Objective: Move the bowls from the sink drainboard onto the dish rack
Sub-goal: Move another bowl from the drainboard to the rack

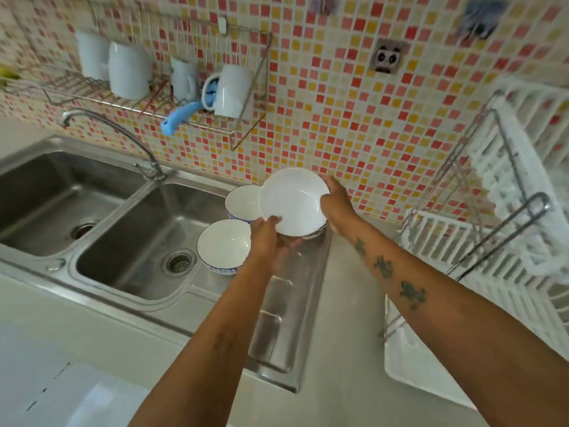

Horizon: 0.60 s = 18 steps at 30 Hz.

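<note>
A white bowl [294, 201] is tilted up above the steel drainboard [278, 328], held between both hands. My left hand [267, 238] grips its near rim from below. My right hand [337, 202] holds its right edge. Two more white bowls with blue rims stand upright on the drainboard: one [224, 244] near the sink basin, one [243, 200] behind it, partly hidden by the held bowl. The white dish rack [480, 251] with its metal frame stands to the right on the counter.
A double steel sink [129, 238] with a curved tap [107, 124] lies to the left. A wall rack [147, 97] above it holds white mugs and a blue brush. The rack's white drip tray [409, 365] lies at the right.
</note>
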Tool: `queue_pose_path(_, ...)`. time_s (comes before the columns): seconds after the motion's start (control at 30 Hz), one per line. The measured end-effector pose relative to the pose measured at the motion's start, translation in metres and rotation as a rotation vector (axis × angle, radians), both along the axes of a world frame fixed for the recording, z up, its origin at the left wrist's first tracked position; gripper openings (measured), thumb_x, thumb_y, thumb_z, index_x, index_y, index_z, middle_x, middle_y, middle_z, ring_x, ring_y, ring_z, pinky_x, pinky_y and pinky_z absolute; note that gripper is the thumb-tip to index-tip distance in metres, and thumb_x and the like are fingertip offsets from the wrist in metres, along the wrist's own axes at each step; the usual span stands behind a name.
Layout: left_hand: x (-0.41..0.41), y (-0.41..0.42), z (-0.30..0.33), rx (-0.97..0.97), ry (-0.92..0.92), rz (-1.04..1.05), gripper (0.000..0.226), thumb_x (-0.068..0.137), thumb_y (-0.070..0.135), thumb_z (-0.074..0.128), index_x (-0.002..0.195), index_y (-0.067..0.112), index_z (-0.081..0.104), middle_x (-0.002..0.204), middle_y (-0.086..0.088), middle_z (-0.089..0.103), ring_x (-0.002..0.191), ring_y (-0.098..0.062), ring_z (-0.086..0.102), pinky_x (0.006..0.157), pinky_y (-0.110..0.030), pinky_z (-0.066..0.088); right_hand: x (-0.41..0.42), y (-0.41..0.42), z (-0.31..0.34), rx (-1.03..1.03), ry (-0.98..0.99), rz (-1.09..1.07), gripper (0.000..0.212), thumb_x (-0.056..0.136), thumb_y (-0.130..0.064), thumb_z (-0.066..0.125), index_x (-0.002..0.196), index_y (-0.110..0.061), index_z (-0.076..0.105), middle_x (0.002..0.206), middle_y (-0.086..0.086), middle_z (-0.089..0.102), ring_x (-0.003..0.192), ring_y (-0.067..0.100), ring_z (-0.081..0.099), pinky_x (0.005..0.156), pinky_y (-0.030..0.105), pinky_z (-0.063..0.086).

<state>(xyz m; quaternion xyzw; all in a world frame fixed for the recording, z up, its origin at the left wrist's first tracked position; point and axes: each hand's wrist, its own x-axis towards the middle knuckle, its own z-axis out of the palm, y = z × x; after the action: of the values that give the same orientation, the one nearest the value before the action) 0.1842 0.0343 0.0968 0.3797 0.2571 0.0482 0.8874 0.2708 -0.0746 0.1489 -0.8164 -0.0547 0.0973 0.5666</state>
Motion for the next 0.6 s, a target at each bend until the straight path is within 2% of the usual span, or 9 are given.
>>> queue_pose_path(0.07, -0.002, -0.002, 0.047, -0.061, -0.110, -0.018, 0.044, 0.093, 0.034, 0.056, 0.132, 0.017, 0.045, 0.134, -0.019, 0.051, 0.107, -0.037, 0.059, 0.074, -0.048, 0.059, -0.006, -0.002, 0.051, 0.063, -0.116, -0.006, 0.056, 0.082, 0.009, 0.032, 0.129, -0.014, 0.051, 0.117, 0.006, 0.053, 0.107, 0.026, 0.051, 0.079, 0.034, 0.045)
queue_pose_path(0.13, -0.007, -0.006, 0.098, -0.073, -0.220, -0.067, 0.036, 0.094, 0.050, 0.047, 0.117, 0.022, 0.053, 0.126, -0.015, 0.052, 0.108, -0.037, 0.058, 0.088, -0.055, 0.054, -0.019, -0.011, 0.101, 0.131, -0.232, -0.017, 0.054, 0.083, 0.010, 0.031, 0.128, -0.012, 0.052, 0.112, 0.002, 0.051, 0.101, 0.021, 0.049, 0.076, 0.030, 0.043)
queue_pose_path(0.2, -0.010, -0.013, 0.141, -0.040, -0.311, -0.139, 0.045, 0.093, 0.060, 0.041, 0.117, 0.024, 0.055, 0.131, -0.014, 0.052, 0.114, -0.039, 0.056, 0.091, -0.058, 0.052, -0.034, -0.026, 0.143, 0.186, -0.344, -0.033, 0.053, 0.083, 0.010, 0.030, 0.126, -0.012, 0.052, 0.110, 0.001, 0.051, 0.092, 0.015, 0.051, 0.066, 0.025, 0.043)
queue_pose_path(0.27, -0.013, -0.026, 0.175, -0.005, -0.402, -0.242, 0.059, 0.090, 0.067, 0.036, 0.128, 0.026, 0.054, 0.135, -0.013, 0.054, 0.119, -0.040, 0.056, 0.092, -0.058, 0.052, -0.051, -0.046, 0.178, 0.209, -0.452, -0.046, 0.053, 0.083, 0.010, 0.030, 0.124, -0.013, 0.053, 0.109, -0.001, 0.052, 0.085, 0.007, 0.050, 0.061, 0.022, 0.041)
queue_pose_path(0.37, -0.016, -0.056, 0.208, -0.009, -0.515, -0.397, 0.065, 0.088, 0.068, 0.036, 0.138, 0.029, 0.050, 0.140, -0.014, 0.054, 0.125, -0.042, 0.053, 0.095, -0.057, 0.050, -0.074, -0.081, 0.216, 0.194, -0.580, -0.088, 0.050, 0.082, 0.011, 0.032, 0.119, -0.012, 0.056, 0.105, -0.004, 0.052, 0.088, 0.008, 0.049, 0.064, 0.022, 0.041)
queue_pose_path(0.43, -0.018, -0.081, 0.219, -0.029, -0.582, -0.493, 0.064, 0.089, 0.067, 0.037, 0.139, 0.028, 0.049, 0.140, -0.014, 0.054, 0.125, -0.042, 0.054, 0.096, -0.058, 0.048, -0.087, -0.109, 0.232, 0.162, -0.626, -0.125, 0.050, 0.081, 0.010, 0.034, 0.119, -0.013, 0.057, 0.106, -0.005, 0.053, 0.086, 0.002, 0.048, 0.065, 0.021, 0.041)
queue_pose_path(0.6, -0.020, -0.148, 0.240, -0.050, -0.625, -0.698, 0.063, 0.091, 0.065, 0.036, 0.137, 0.024, 0.052, 0.136, -0.017, 0.058, 0.121, -0.043, 0.058, 0.098, -0.063, 0.045, -0.111, -0.194, 0.247, 0.155, -0.664, -0.251, 0.050, 0.081, 0.010, 0.037, 0.118, -0.017, 0.057, 0.109, -0.004, 0.056, 0.090, 0.003, 0.052, 0.066, 0.021, 0.042)
